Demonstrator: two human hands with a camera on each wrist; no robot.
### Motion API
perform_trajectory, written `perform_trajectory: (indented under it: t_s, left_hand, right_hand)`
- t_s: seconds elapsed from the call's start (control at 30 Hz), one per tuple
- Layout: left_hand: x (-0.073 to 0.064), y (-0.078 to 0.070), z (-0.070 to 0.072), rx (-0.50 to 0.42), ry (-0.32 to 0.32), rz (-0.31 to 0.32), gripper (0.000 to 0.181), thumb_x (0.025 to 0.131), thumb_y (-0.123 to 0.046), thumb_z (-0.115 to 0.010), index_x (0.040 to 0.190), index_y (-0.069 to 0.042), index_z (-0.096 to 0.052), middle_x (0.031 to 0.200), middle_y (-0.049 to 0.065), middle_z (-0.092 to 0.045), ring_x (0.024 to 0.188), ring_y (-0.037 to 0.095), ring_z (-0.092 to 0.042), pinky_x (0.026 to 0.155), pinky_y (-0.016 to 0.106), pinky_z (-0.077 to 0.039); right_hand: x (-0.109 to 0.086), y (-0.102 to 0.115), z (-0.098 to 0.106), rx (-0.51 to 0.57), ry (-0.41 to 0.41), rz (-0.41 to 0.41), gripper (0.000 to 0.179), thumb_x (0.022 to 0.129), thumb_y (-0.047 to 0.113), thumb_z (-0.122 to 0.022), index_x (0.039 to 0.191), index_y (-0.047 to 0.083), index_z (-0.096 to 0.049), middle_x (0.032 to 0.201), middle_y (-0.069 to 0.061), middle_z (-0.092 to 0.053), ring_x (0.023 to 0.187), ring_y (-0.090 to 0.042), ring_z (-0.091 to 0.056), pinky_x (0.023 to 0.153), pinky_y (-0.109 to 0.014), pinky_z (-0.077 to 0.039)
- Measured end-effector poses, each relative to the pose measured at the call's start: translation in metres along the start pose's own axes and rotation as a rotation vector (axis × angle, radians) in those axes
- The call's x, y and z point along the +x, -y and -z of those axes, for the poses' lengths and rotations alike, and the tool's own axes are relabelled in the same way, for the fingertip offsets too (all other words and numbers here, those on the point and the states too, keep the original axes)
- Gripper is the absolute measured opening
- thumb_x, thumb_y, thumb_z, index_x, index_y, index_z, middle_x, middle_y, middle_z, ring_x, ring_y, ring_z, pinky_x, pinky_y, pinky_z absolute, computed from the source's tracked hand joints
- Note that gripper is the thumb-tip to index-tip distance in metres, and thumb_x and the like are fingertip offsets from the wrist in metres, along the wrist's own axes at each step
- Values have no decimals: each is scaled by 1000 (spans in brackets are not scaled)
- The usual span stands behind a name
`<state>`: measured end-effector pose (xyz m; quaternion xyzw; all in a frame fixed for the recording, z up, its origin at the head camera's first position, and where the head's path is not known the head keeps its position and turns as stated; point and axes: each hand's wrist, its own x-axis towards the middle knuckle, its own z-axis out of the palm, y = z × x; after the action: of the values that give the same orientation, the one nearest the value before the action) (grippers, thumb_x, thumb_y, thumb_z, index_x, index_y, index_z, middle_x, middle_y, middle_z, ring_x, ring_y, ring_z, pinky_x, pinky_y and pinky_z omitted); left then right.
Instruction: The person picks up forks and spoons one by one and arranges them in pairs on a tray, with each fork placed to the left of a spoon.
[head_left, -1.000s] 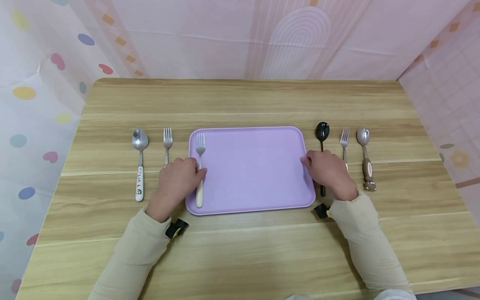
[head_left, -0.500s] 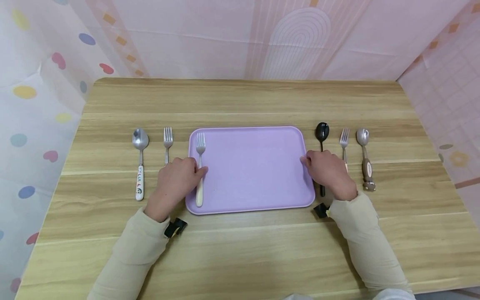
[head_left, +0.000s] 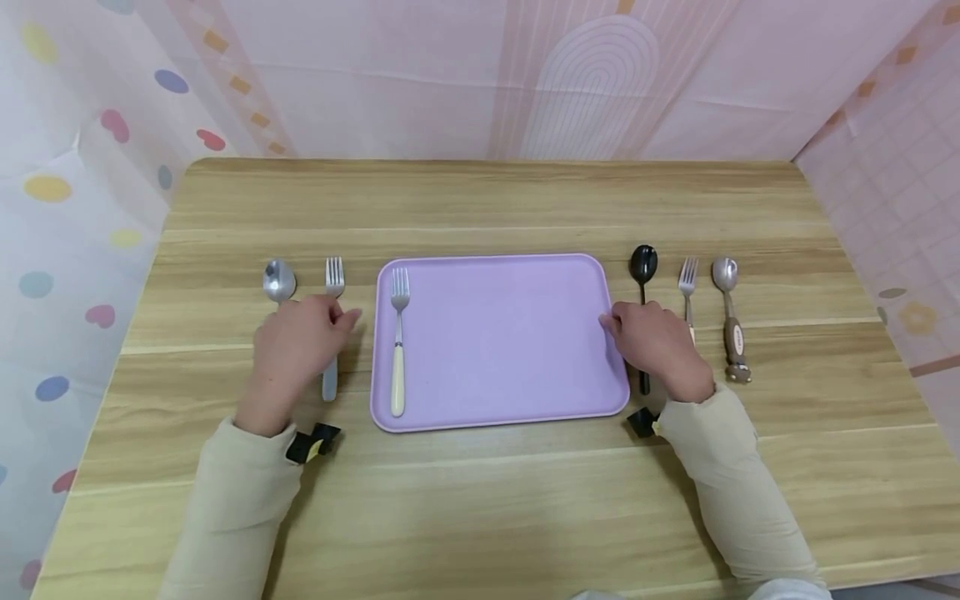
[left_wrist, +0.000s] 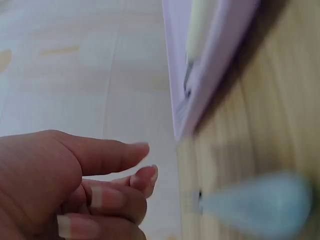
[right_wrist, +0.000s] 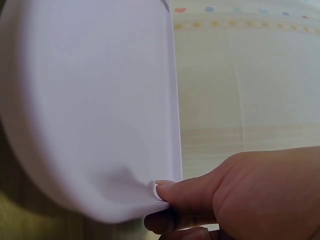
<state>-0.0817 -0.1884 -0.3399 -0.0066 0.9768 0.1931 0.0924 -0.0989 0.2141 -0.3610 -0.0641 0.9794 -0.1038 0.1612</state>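
Observation:
A purple tray (head_left: 502,350) lies on the table, with a cream-handled fork (head_left: 398,379) along its left side. My right hand (head_left: 660,346) pinches the tray's right rim, thumb over the top edge in the right wrist view. My left hand (head_left: 296,354) is off the tray to its left, over a fork with a pale blue handle (head_left: 330,382). Nothing is between its thumb and loosely bent fingers (left_wrist: 115,197) in the left wrist view. The hand covers the middle of that fork, and beyond it shows the bowl of a spoon (head_left: 279,280) whose handle is hidden.
A black spoon (head_left: 643,263) lies right of the tray, partly under my right hand. Beside it are another fork (head_left: 687,279) and a brown-handled spoon (head_left: 735,337). Patterned cloth (head_left: 420,83) stands along the back and sides of the wooden table (head_left: 480,508).
My left hand has let go of the tray's left rim and moved left, over the fork and spoon there. My right hand has stayed on the right rim. The tray has hardly moved.

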Motion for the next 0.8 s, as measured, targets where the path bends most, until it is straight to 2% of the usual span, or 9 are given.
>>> perform_trajectory:
  t_s: [0.2,0.27,0.33,0.57,0.67,0.8]
  left_hand:
    - [0,29,14,44,-46,114,38,97,-34,-50,72,-7,-58,60,9,-51,56,30,-50,43,41,-37]
    - [-1,37,18,47,-39,144,40,97,-36,-50,69,-8,-54,59,9,-49,56,30,-50,43,41,-37]
    - [-2,43,20,46,-6,161,41,97,-37,-51,67,-9,-51,58,7,-46,56,28,-48,44,40,-36]
    - [-2,58,22,30,160,185,44,94,-42,-54,78,-1,-58,66,9,-53,62,27,-51,49,39,-39]
    - [0,61,22,29,231,195,45,94,-44,-54,76,-3,-56,67,9,-51,64,27,-50,51,38,-39]
    - [1,64,22,34,258,201,45,94,-44,-53,77,-2,-56,70,11,-53,66,28,-51,52,39,-40]
  right_hand:
    - [-1,0,1,6,8,-2,29,100,27,-48,99,3,-63,74,-13,-57,69,-31,-57,55,-42,-42]
    - [0,1,1,4,10,-3,29,100,27,-48,99,3,-63,74,-12,-57,70,-31,-57,55,-42,-42]
    - [0,1,2,4,12,-4,28,100,27,-48,99,3,-63,74,-12,-57,70,-31,-56,55,-42,-42]
    - [-1,2,2,-4,19,-11,29,100,27,-48,100,3,-64,75,-13,-58,71,-32,-57,55,-42,-42]
    - [-1,2,2,-7,18,-13,30,101,28,-47,101,3,-64,76,-13,-58,73,-33,-57,56,-43,-43]
    - [-1,2,2,-6,15,-14,29,101,27,-48,102,3,-64,77,-14,-59,74,-33,-58,56,-43,-43]
